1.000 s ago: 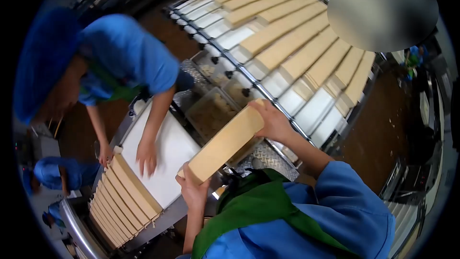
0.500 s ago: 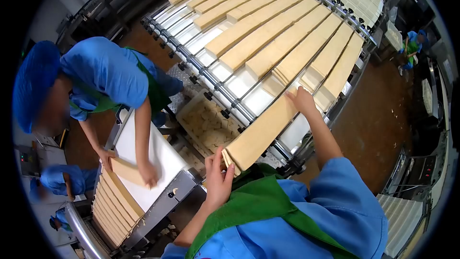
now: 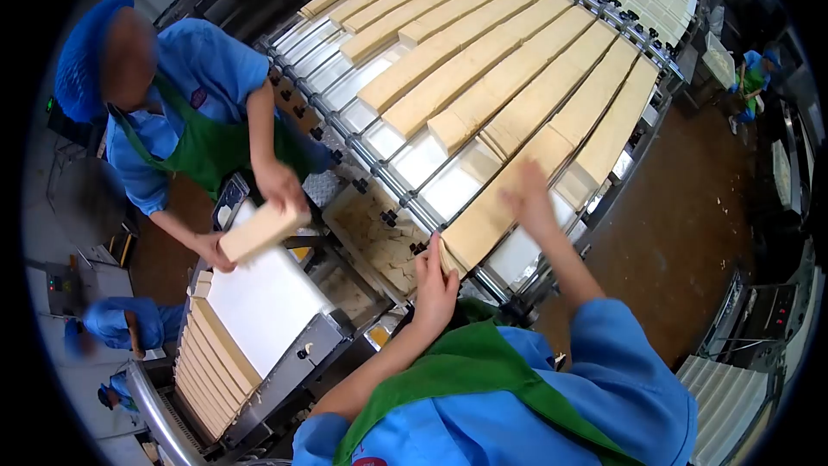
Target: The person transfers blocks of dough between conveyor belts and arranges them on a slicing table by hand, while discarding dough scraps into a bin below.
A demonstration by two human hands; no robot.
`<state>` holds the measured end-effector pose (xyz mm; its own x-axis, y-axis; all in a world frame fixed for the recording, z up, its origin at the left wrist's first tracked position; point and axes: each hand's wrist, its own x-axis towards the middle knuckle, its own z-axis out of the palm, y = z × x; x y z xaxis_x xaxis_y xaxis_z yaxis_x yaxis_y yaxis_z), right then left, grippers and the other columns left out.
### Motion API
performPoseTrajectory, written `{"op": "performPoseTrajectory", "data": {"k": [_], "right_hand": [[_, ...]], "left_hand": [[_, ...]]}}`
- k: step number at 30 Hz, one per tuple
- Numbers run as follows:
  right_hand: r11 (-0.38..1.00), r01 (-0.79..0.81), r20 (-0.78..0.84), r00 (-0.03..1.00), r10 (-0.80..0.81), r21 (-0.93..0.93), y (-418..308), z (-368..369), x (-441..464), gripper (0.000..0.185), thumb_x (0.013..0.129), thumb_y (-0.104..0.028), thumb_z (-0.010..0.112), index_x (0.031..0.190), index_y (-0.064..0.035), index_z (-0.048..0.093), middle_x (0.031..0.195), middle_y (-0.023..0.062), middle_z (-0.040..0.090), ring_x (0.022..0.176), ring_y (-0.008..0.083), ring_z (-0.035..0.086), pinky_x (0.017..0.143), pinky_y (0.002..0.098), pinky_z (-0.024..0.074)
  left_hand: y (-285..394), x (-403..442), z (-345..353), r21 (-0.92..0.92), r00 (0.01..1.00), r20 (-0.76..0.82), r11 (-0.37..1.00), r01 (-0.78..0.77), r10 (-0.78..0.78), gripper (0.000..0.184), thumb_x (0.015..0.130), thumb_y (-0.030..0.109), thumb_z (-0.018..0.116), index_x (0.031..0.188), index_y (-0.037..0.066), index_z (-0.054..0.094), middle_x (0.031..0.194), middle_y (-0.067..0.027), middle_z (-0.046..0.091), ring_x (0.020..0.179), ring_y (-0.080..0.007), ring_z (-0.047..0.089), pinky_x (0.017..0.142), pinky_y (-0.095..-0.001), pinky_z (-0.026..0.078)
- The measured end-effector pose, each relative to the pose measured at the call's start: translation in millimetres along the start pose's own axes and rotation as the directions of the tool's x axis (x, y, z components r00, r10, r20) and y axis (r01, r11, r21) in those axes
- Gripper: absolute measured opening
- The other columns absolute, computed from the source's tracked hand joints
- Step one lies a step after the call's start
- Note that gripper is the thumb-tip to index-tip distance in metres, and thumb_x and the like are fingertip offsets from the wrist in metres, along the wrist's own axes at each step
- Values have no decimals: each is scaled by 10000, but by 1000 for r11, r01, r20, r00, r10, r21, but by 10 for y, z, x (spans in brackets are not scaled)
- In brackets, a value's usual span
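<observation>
A long pale-yellow slab of stacked thin sheets [image 3: 498, 216] lies at the near edge of the slatted conveyor, in line with another slab. My left hand [image 3: 436, 289] is closed round its near end, where the sheet layers show. Over its far part is my right hand [image 3: 530, 198], smeared by motion; whether its fingers touch the slab I cannot tell. Several similar slabs [image 3: 492, 60] lie in rows on the conveyor [image 3: 366, 151], with thin dark rods between the rows.
At left a co-worker [image 3: 185, 95] holds a shorter block [image 3: 263, 231] in both hands above a white belt [image 3: 267, 302]. Upright slices [image 3: 216, 354] stand in a row there. A bin of scraps [image 3: 371, 237] sits between the machines. Other people stand farther off.
The slab has moved away from me onto the conveyor, my left hand following its near end. My right hand has shifted back along it. The co-worker has straightened and lifted a block.
</observation>
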<state>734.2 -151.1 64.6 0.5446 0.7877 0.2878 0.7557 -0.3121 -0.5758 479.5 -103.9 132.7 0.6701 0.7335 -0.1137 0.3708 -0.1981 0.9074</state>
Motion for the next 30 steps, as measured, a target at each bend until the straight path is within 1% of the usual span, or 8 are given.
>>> {"op": "performPoseTrajectory", "data": {"k": [3,10,14,18,19,23,25,30], "right_hand": [[996,90,281,956,-80,-23,-872,-41,-440,802,785,-317,680,1360,99,307,1451,305,230,1360,457,196,1128,476,152],[975,97,210,968,-139,199,-1228,-22,-592,703,695,-107,716,1296,66,394,1382,245,379,1332,439,265,1122,508,162],[913,-45,260,963,-68,405,-1351,-8,-537,641,722,-93,703,1282,16,412,1263,235,497,1166,407,486,981,432,402],[891,140,-23,989,-144,432,-1525,261,111,603,789,-140,676,1315,0,416,1237,220,539,1121,371,536,946,394,437],[903,153,-39,988,-149,401,-1538,357,314,606,799,-154,670,1324,2,410,1238,220,540,1124,365,538,952,394,431],[953,52,73,994,-77,299,-1192,956,1001,630,831,-207,637,1359,10,371,1345,213,456,1259,340,431,1044,428,338],[873,130,87,991,-100,-470,-919,1149,1138,683,845,-264,620,1395,6,318,1454,199,310,1370,321,259,1101,501,215],[778,35,134,989,64,-628,-938,1170,1127,751,873,-382,557,1430,11,242,1516,187,180,1409,314,154,1086,606,128]], "left_hand": [[-31,3,17,100,996,-58,993,-61,67,673,844,7,519,1440,35,208,1152,-240,385,998,-376,484,867,-393,431],[-85,-7,9,35,994,-94,998,-47,50,723,801,-87,516,1448,64,231,1179,-199,458,858,-239,523,744,-301,455],[-52,-51,-201,-70,997,-78,997,-29,24,766,787,-117,494,1464,92,206,1277,-190,434,856,-193,535,720,-289,466],[-138,-58,-707,202,968,-248,979,5,46,767,816,-39,512,1468,66,123,1362,-233,338,1200,-332,444,989,-359,380],[-243,-102,-809,265,962,-267,964,17,57,768,837,21,534,1457,49,81,1369,-295,260,1243,-449,359,1053,-437,306],[-708,-458,-1079,215,940,-329,962,168,-91,777,834,86,596,1450,43,124,1379,-279,259,1236,-435,368,1040,-430,322],[-881,-704,-1159,201,929,-350,959,202,-122,772,836,87,598,1449,44,131,1371,-272,274,1226,-424,381,1014,-423,353],[-1287,-1187,-1255,23,837,-438,926,376,-329,755,849,98,605,1450,47,150,1345,-248,320,1181,-356,440,896,-374,457]]}}
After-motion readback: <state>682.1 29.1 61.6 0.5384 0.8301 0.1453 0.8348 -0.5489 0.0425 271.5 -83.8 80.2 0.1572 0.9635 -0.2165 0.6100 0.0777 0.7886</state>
